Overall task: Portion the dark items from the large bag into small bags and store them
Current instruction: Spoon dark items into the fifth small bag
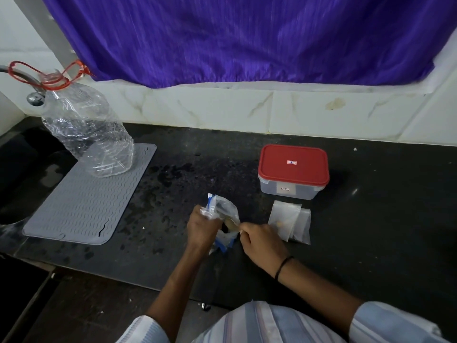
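A person is standing at a black counter (371, 219), both hands working on a large clear bag (223, 211) with blue trim. The left hand (201, 230) is gripping the bag's left edge, fingers curled round the crumpled plastic near the blue-and-white seal strip. The right hand (262, 240) is pinching the bag's right edge, thumb and fingers closed together on the film, a black band (283, 267) circling its wrist. Between the two hands the bag's mouth is gaping, showing a pale inner face and a dark patch low inside; what the dark patch is cannot be told. The bag is sitting near the counter's front edge, roughly midway along it, its lower blue corner poking out below the hands.

Just beside the right hand a small stack of clear small bags (290, 224) is lying flat on the counter, overlapping one another. Behind them, apart from the stack, a clear box with a red lid (293, 164) is standing closed. To the left a grey ribbed mat (86, 201) is lying on the counter, a large clear plastic bottle (91, 134) leaning on its far end. A purple curtain (247, 38) is hanging above the tiled wall.
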### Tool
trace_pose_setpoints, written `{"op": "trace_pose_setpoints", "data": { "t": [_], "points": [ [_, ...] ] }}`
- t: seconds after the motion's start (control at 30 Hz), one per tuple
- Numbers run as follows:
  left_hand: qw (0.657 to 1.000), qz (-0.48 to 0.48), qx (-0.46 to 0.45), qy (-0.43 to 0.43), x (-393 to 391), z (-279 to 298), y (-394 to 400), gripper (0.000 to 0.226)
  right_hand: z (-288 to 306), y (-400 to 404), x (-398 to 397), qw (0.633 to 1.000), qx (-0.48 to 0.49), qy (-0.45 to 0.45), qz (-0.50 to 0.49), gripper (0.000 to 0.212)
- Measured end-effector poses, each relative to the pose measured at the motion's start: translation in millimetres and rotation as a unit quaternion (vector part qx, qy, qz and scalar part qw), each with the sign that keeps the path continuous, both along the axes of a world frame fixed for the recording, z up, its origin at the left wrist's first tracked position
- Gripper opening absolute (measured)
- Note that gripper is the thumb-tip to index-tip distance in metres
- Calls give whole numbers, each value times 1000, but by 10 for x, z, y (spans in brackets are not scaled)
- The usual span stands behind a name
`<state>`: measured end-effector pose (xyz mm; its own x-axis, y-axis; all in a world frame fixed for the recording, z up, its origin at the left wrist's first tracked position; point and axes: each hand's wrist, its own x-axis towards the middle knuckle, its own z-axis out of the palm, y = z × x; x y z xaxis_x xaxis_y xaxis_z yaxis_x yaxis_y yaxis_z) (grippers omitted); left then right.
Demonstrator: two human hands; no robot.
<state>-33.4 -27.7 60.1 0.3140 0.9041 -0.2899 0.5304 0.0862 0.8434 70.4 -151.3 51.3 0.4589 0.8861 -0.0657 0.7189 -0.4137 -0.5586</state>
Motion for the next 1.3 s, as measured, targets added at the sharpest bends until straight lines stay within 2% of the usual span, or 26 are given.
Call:
{"op": "trace_pose_setpoints", "data": {
  "t": [0.17, 0.23, 0.3, 0.43, 0.63, 0.7, 0.97, 1.17, 1.3],
  "points": [
    [996, -20, -9, -82, -56, -84, -13, 28, -30, -5, 73, 999, 2, 45, -23, 25],
    [996, -19, -6, -85, -95, -132, -18, 29, -43, -18, 78, 998, -11, 54, -14, 24],
    [997, -17, 8, -73, -106, -162, -19, 29, -45, -23, 62, 994, -26, 102, -12, 24],
    [998, -16, 60, -12, -44, -140, -30, 26, -20, -66, 42, 946, 2, 313, -82, 24],
    [994, 11, 83, 72, 15, -124, -25, 29, -46, -131, 3, 883, 59, 440, -153, 24],
    [994, 3, 76, 79, 11, -135, -12, 34, -27, -137, -15, 871, 74, 454, -171, 23],
    [995, -29, 83, 53, -150, -103, 45, 48, 139, -196, 0, 870, 137, 440, -176, 24],
    [965, -27, 260, 18, -251, -41, 14, 48, 434, -213, 63, 851, 178, 457, -189, 24],
    [956, -58, 289, -9, -267, -13, 9, 45, 723, -214, 88, 846, 194, 469, -165, 25]
  ]
}}
